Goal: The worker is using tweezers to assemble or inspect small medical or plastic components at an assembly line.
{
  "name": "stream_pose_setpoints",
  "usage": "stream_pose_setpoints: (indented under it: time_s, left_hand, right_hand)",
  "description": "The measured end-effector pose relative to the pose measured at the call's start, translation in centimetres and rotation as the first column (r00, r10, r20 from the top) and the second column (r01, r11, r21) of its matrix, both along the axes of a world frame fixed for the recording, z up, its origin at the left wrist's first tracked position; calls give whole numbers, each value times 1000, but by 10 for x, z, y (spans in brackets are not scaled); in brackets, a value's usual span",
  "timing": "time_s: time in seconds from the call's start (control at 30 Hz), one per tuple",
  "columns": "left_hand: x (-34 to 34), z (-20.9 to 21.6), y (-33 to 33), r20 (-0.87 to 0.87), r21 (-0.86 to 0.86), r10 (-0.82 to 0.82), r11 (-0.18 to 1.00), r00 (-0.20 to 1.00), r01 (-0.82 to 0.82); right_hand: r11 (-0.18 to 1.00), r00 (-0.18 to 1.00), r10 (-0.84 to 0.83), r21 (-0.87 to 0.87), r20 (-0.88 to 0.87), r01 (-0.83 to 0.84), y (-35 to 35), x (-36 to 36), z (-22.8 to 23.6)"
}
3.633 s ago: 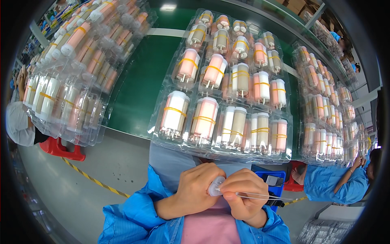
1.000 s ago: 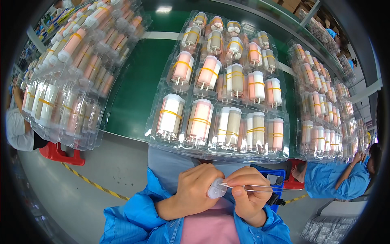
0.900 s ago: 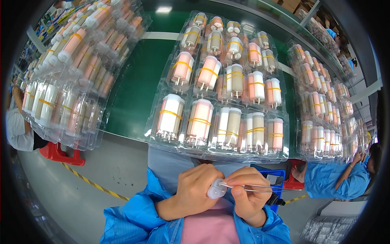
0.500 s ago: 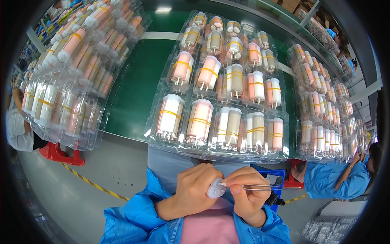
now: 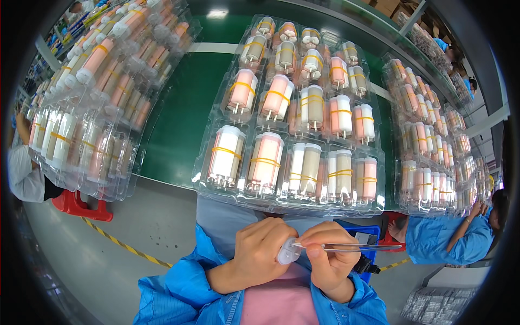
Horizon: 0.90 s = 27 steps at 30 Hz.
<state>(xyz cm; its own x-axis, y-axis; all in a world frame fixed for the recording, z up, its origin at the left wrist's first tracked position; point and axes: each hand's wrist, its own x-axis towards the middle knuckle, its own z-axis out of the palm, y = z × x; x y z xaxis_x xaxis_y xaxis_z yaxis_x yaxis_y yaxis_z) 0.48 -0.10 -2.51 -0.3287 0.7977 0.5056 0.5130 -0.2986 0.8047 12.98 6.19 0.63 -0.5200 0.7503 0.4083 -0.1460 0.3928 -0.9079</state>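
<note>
In front of my chest, my left hand [image 5: 260,245] is closed around a round, translucent whitish plastic cylinder [image 5: 286,255], whose end faces right. Most of the cylinder's body is hidden by the fingers. My right hand [image 5: 329,260] is closed on thin metal tweezers [image 5: 368,247], which stick out to the right past the knuckles. Its thumb and fingertips meet at the small pale stem on the cylinder's end. I cannot tell whether the fingertips or the tweezers touch that stem.
A clear plastic tray [image 5: 325,208] of banded pink, white and grey cylinders stands on the green table [image 5: 173,124] ahead. Similar stacked trays stand left and right. Red stools [image 5: 81,206] and a blue bin [image 5: 364,238] sit below. A co-worker's blue sleeve [image 5: 441,238] is at right.
The outer end of the tweezers has swung slightly upward, and its two arms show further apart. Both hands stay nearly in place, with the cylinder's end turned a little.
</note>
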Motion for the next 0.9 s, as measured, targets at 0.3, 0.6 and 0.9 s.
stream_pose_setpoints:
  time_s: [0.3, 0.6, 0.9]
  left_hand:
    - [-2, -1, -1, -3, -1, 5, 1000, 1000, -5]
    - [-2, -1, -1, -30, -8, 15, 1000, 999, -15]
    - [-5, 1, -1, -124, -2, 19, 1000, 992, -19]
  right_hand:
    - [1000, 1000, 14, -5, -24, -14, 0, -2, -3]
    - [996, 997, 8, 88, 77, -15, 1, -2, 2]
    - [987, 992, 13, 156, 128, -33, 5, -5, 7]
